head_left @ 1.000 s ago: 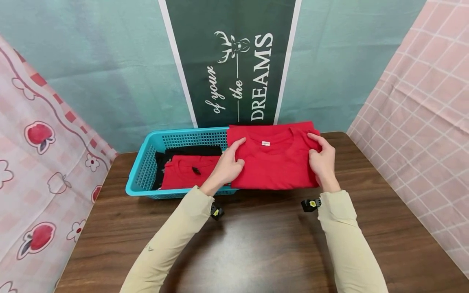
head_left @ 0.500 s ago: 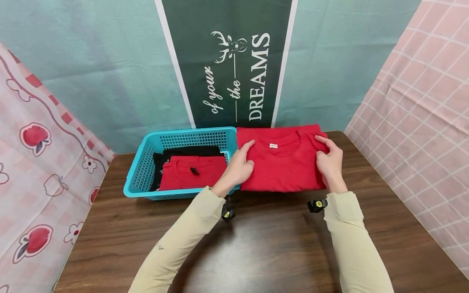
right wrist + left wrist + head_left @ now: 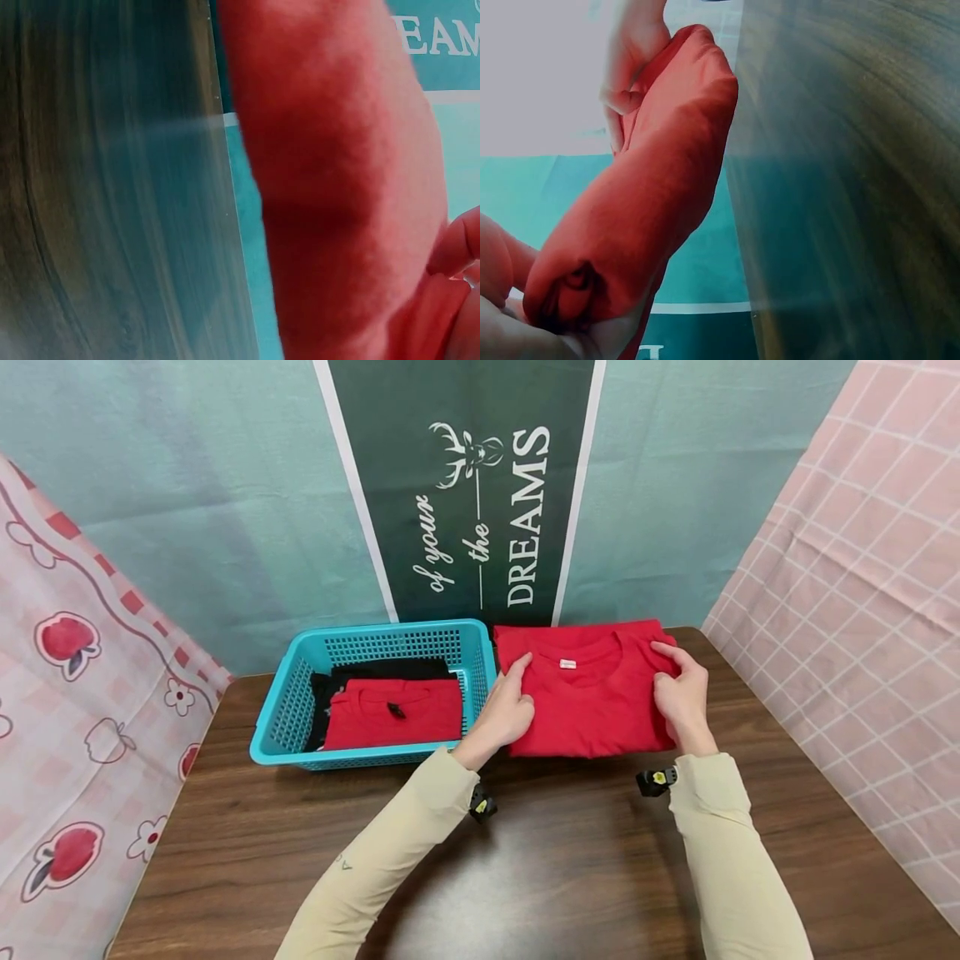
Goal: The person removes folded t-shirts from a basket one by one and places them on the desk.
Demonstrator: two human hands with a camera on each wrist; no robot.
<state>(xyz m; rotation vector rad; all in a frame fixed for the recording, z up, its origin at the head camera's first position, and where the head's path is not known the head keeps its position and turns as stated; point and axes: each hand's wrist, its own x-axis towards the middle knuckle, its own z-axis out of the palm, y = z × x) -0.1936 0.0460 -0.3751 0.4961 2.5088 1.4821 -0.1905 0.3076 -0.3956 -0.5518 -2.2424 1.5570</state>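
Observation:
A folded red T-shirt (image 3: 592, 710) with a white neck label is held between both hands, just right of the basket. My left hand (image 3: 508, 710) grips its left edge, the index finger lying on top. On the opposite edge, my right hand (image 3: 682, 693) grips the cloth with thumb and fingers. In the left wrist view the folded shirt (image 3: 645, 195) hangs clear of the wooden table, its rolled edge facing the camera. The right wrist view shows the red cloth (image 3: 322, 180) up close and blurred. Fingers under the shirt are mostly hidden in the head view.
A blue plastic basket (image 3: 300, 755) stands at the back of the wooden table (image 3: 525, 877). Inside lie another folded red T-shirt (image 3: 420, 718) with a black label and black clothing (image 3: 397, 669). A blue-green curtain (image 3: 660, 485) hangs behind, with patterned cloths at both sides.
Both hands have moved the red T-shirt to the right and slightly nearer. It overlapped the basket's right end before; now that end shows beside it.

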